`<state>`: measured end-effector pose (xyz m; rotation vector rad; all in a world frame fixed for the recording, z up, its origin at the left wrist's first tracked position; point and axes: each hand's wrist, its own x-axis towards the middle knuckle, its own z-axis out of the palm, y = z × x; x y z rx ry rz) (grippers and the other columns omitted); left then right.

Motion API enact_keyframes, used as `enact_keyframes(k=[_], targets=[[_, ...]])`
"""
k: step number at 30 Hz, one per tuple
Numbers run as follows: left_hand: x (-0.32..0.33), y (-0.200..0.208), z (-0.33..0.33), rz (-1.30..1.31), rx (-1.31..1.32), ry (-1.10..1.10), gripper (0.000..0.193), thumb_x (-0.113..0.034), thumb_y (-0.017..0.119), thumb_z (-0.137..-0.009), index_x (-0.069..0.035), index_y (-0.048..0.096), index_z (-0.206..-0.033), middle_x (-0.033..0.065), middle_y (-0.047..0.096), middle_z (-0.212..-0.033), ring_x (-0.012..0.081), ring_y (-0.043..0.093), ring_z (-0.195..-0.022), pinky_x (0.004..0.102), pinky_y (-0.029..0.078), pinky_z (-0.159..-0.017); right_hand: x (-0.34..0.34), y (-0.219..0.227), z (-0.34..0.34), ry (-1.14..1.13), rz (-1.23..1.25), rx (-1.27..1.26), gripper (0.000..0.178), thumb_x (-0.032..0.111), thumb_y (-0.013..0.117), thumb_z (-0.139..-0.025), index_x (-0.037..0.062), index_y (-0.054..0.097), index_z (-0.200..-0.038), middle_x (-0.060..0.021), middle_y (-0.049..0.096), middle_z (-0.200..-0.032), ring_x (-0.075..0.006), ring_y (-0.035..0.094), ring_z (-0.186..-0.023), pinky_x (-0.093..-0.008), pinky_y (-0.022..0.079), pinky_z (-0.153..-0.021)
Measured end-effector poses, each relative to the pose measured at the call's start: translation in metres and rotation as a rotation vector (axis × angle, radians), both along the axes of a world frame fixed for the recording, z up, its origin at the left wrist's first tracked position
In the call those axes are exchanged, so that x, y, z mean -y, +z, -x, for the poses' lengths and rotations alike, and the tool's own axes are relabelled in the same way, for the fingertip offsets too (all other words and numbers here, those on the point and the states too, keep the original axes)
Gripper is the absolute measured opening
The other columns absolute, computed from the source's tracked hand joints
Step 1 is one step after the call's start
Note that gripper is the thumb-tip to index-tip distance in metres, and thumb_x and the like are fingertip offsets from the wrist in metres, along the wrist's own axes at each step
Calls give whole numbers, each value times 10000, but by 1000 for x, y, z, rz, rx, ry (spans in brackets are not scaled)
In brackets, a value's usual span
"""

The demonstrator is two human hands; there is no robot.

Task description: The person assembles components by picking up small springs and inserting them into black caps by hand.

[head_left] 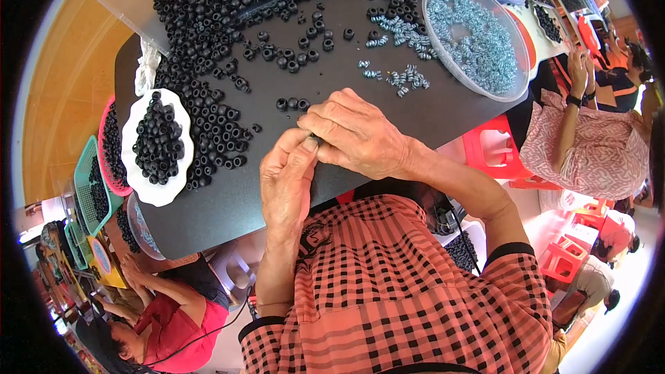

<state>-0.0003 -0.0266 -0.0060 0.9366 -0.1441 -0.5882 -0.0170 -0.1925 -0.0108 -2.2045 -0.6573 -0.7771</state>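
Observation:
My left hand (286, 179) and my right hand (360, 133) meet above the near edge of the dark table (325, 190). Their fingertips pinch a small round black plastic piece (316, 139), mostly hidden by the fingers. Just beyond my right knuckles, a short row of round black pieces (292, 104) with holes lies on the tabletop. Small silvery-blue coil springs (409, 80) are scattered farther off, beside a clear round tub (431, 34) holding many more.
Black pieces spill in a big heap (201, 10) at the far left. A white scalloped plate (181, 159) carries more of them. Pink (111, 176) and green (86, 187) baskets stand left. Another person (173, 325) sits at lower left, others at right near red stools (495, 149).

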Motion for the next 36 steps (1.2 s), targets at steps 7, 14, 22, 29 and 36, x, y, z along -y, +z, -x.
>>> enact_keyframes(k=[7,14,22,29,36], targets=[[0,0,1,-121,18,11,167,-117,539,-946,16,586,-1035,42,595,-956,113,567,-887,295,464,-866,0,-2,0,-7,42,39,435,61,735,-664,-31,579,-1060,-115,582,-965,-251,550,-793,-353,464,-706],[0,-3,2,-59,21,11,181,-74,522,-950,39,590,-1074,55,608,-990,120,576,-915,283,461,-884,0,-1,1,10,17,-12,417,56,732,-677,-23,590,-1061,-104,611,-956,-234,568,-785,-344,465,-699],[1,-4,1,-59,48,29,192,-103,511,-956,34,578,-1073,60,594,-1006,130,568,-938,313,457,-906,1,-5,-2,1,-65,5,389,64,737,-685,-16,605,-1042,-95,625,-960,-229,577,-762,-343,467,-688],[1,-2,5,-111,43,36,184,-71,496,-958,35,587,-1078,24,593,-963,78,540,-875,245,443,-824,-1,1,1,-36,52,54,396,69,742,-678,-29,600,-1035,-108,620,-943,-233,568,-747,-340,466,-669],[6,4,6,-191,36,13,247,-124,493,-973,47,599,-1115,-52,520,-858,14,412,-728,158,366,-668,2,-7,-3,20,-109,61,411,51,741,-659,-4,612,-1045,-84,634,-908,-216,568,-716,-330,460,-660]])
